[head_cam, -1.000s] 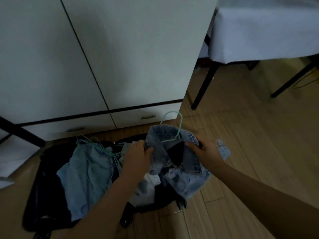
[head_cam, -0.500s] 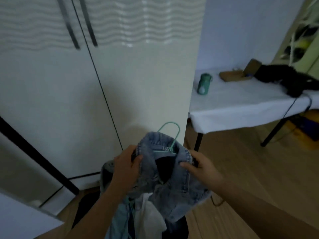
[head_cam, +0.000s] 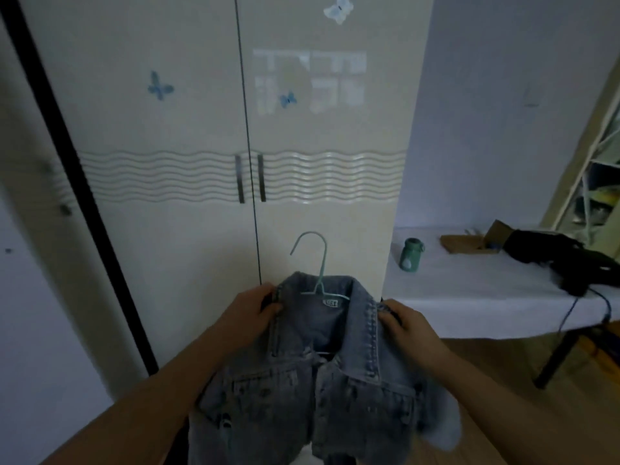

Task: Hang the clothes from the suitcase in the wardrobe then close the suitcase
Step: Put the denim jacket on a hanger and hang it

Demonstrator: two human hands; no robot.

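Ahead of me the white wardrobe (head_cam: pixel 201 129) fills most of the view, both doors closed, two slim vertical handles (head_cam: pixel 250 178) side by side at the centre seam across a band of wavy lines, and blue butterfly stickers (head_cam: pixel 159 87) on the panels. To the right stands a table under a white cloth (head_cam: pixel 486 290), carrying a dark bag (head_cam: pixel 563 260), a brown box (head_cam: pixel 469 245) and a small green bottle (head_cam: pixel 412 255); a pale shelf frame (head_cam: pixel 590 156) leans in at the far right edge. In front of the wardrobe I am holding up a denim jacket (head_cam: pixel 312 380), collar uppermost, its front facing me and hanging open at the neck. My left hand (head_cam: pixel 250 317) grips the jacket's left shoulder beside the collar, fingers curled over the fabric; my right hand (head_cam: pixel 407 327) grips the opposite shoulder the same way, thumb on top. A teal wire hanger (head_cam: pixel 317 263) sits inside the collar, its hook standing upright above the jacket, just short of the right-hand door. The suitcase is out of my view.
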